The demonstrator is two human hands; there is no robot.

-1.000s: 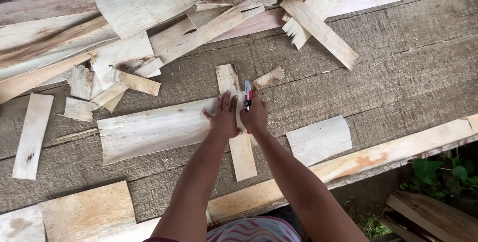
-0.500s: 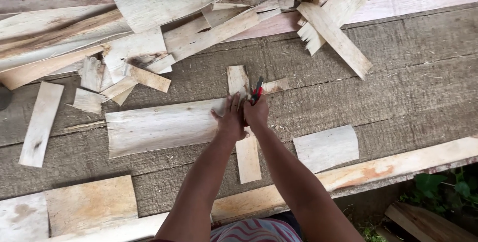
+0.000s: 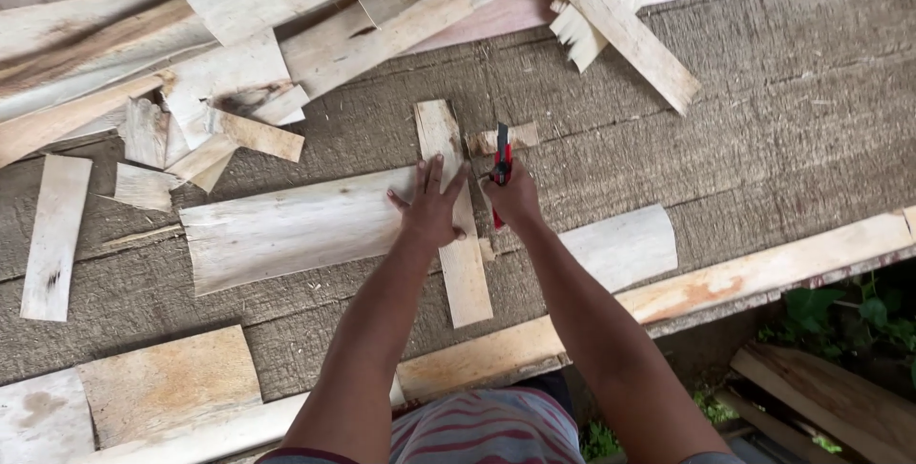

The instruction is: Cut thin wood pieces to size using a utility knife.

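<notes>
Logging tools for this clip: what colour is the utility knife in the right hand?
Red and black, seen in the head view: the utility knife gripped upright in the right hand.

A narrow strip (image 3: 456,226) lies across a wide slab (image 3: 286,230); a curved piece (image 3: 620,247) lies right; scraps (image 3: 286,16) behind.

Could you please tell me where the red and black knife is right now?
The red and black knife is mid-frame, gripped in the right hand, just right of the narrow strip under the left hand.
</notes>
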